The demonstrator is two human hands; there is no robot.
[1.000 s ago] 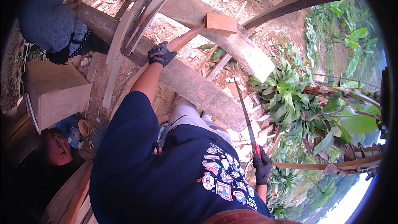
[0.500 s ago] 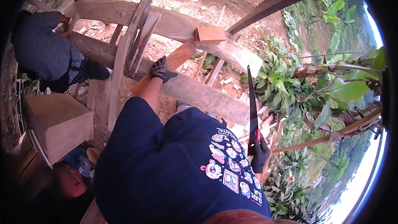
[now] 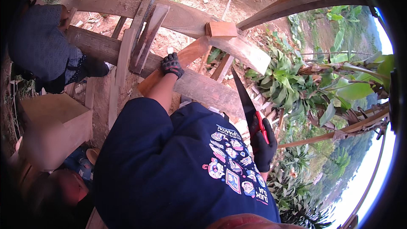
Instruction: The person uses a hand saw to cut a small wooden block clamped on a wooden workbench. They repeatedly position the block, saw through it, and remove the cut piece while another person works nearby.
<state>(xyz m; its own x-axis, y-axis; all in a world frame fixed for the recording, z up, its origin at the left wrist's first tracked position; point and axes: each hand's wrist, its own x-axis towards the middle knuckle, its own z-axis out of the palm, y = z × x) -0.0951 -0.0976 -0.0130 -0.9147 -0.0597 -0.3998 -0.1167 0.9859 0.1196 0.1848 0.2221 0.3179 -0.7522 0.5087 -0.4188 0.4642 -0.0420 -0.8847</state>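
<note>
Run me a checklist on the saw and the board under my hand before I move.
1. Right hand gripping the handsaw by its handle: ok.
2. Left hand on the reddish wooden board: ok.
3. Gloves on both hands: ok.
4. Blade apart from the left hand: ok, well to its right.
5. Co-worker away from the blade: ok, at far left.
6. Cutting line marked on the board: cannot tell.
</note>
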